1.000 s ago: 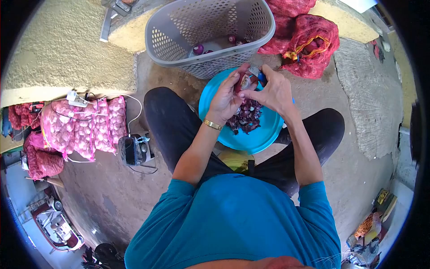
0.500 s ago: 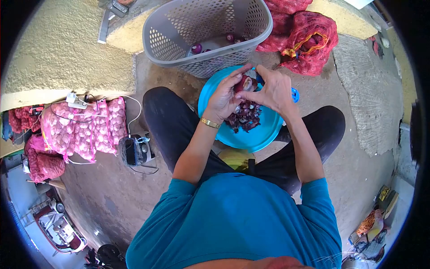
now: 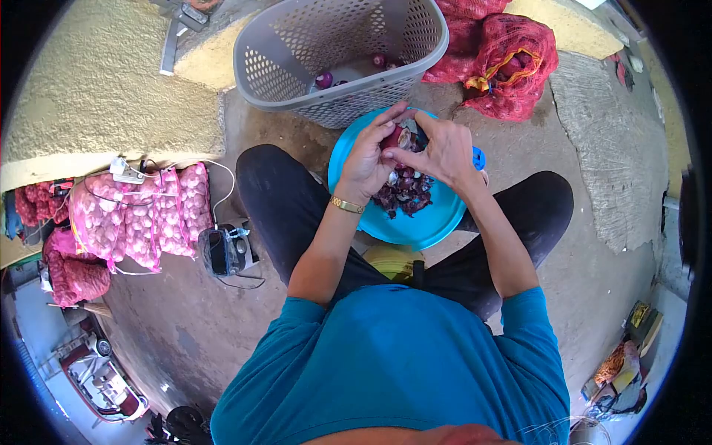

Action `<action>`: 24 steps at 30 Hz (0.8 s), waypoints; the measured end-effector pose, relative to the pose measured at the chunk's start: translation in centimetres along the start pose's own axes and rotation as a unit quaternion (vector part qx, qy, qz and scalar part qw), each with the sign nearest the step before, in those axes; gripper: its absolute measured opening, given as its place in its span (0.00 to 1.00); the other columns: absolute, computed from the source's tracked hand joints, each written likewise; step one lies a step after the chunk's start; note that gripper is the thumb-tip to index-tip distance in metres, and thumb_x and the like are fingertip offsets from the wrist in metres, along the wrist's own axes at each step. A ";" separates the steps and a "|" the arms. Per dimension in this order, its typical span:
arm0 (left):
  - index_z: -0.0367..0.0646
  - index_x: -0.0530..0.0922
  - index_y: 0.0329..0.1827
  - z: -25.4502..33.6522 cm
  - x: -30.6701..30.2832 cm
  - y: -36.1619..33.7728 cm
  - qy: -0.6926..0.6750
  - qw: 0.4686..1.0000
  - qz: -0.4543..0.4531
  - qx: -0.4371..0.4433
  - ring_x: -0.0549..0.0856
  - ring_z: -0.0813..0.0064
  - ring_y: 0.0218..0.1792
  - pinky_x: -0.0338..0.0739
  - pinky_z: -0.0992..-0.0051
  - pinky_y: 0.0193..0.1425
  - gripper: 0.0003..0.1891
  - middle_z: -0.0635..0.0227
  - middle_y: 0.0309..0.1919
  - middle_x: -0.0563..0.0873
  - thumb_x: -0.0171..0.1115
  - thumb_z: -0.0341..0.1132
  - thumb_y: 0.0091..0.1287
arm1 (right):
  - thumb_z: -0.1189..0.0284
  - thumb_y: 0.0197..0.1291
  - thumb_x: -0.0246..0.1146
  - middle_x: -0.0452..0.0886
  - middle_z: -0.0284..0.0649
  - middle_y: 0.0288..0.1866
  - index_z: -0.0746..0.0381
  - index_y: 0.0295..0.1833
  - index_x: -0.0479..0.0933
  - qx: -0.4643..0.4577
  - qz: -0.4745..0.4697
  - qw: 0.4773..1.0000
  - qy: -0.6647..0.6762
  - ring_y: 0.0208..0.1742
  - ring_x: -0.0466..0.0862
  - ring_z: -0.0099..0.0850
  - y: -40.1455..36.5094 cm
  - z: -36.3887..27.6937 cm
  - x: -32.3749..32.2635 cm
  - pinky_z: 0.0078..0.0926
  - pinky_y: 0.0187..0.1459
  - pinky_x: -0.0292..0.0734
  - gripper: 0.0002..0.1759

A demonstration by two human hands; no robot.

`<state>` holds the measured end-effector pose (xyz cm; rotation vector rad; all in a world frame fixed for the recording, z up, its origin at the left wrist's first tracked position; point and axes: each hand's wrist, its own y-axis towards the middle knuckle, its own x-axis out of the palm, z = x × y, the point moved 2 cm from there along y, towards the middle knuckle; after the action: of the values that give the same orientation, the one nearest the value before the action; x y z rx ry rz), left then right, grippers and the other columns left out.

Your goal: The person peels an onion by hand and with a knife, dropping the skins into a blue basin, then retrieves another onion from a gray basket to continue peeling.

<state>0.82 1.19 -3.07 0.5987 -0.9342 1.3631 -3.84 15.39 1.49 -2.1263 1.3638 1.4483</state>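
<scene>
Left grip point(image 3: 365, 159) cupping onion point(image 3: 393, 136), right grip point(image 3: 441, 148) pinching

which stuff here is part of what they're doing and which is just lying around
In use: left hand, right hand, both on the small red onion; purple onion skins in the round blue plastic basin; grey perforated plastic basket; red mesh sacks.
Lying about: pink mesh bags of pale bulbs; white power strip; small black device.
</scene>
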 end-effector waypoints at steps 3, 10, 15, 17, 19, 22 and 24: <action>0.35 0.65 0.70 0.0 0.3 -0.1 0.024 0.999 0.027 0.022 0.78 0.71 0.59 0.75 0.71 0.64 0.23 0.56 0.65 0.74 0.48 0.29 0.72 | 0.35 0.39 0.70 0.79 0.45 0.22 0.62 0.34 0.77 -0.008 0.022 1.000 0.007 0.25 0.82 0.43 -0.2 -0.2 0.4 0.38 0.25 0.74 0.38; 0.34 0.65 0.70 0.1 0.7 0.0 0.039 0.997 0.035 0.047 0.76 0.68 0.63 0.71 0.68 0.68 0.23 0.55 0.65 0.73 0.48 0.28 0.72 | 0.34 0.39 0.69 0.77 0.45 0.21 0.60 0.33 0.72 0.007 0.019 1.000 0.006 0.24 0.81 0.47 0.1 0.1 -0.2 0.41 0.23 0.70 0.38; 0.36 0.67 0.69 0.1 1.4 -0.2 0.019 0.998 0.049 0.033 0.79 0.74 0.55 0.74 0.74 0.61 0.22 0.58 0.63 0.76 0.46 0.26 0.72 | 0.33 0.38 0.69 0.75 0.43 0.19 0.59 0.32 0.70 -0.009 0.050 0.999 -0.008 0.24 0.81 0.46 0.1 0.2 -0.4 0.41 0.23 0.70 0.38; 0.36 0.67 0.69 0.0 1.5 -0.3 0.018 0.998 0.052 0.029 0.79 0.74 0.54 0.74 0.74 0.61 0.22 0.59 0.63 0.76 0.46 0.27 0.72 | 0.34 0.37 0.70 0.80 0.44 0.25 0.60 0.33 0.73 -0.012 0.033 0.999 -0.024 0.26 0.83 0.43 0.0 0.2 -0.3 0.37 0.25 0.74 0.38; 0.36 0.67 0.69 -0.1 1.6 -0.3 0.000 0.998 0.062 0.023 0.79 0.74 0.54 0.75 0.73 0.60 0.22 0.59 0.62 0.77 0.46 0.27 0.72 | 0.34 0.38 0.69 0.81 0.44 0.25 0.61 0.34 0.74 -0.004 0.024 0.999 -0.025 0.26 0.83 0.43 -0.1 0.3 -0.3 0.37 0.25 0.74 0.38; 0.36 0.67 0.69 -0.2 1.2 -0.2 0.011 0.999 0.043 0.032 0.79 0.73 0.54 0.75 0.73 0.60 0.21 0.58 0.62 0.77 0.47 0.28 0.72 | 0.35 0.40 0.69 0.80 0.43 0.24 0.60 0.37 0.75 -0.003 0.028 1.000 -0.008 0.26 0.83 0.44 -0.2 0.4 0.2 0.39 0.24 0.73 0.37; 0.35 0.66 0.69 -0.2 1.0 -0.1 0.016 0.998 0.039 0.036 0.78 0.70 0.57 0.73 0.70 0.64 0.22 0.56 0.63 0.76 0.47 0.29 0.73 | 0.36 0.42 0.68 0.79 0.43 0.23 0.59 0.37 0.75 -0.010 0.041 0.999 0.011 0.26 0.82 0.45 -0.3 0.4 0.6 0.40 0.24 0.71 0.36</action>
<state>0.86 1.86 -2.32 0.5989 -0.8920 1.4773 -3.78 15.42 0.70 -2.1273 1.4664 1.4801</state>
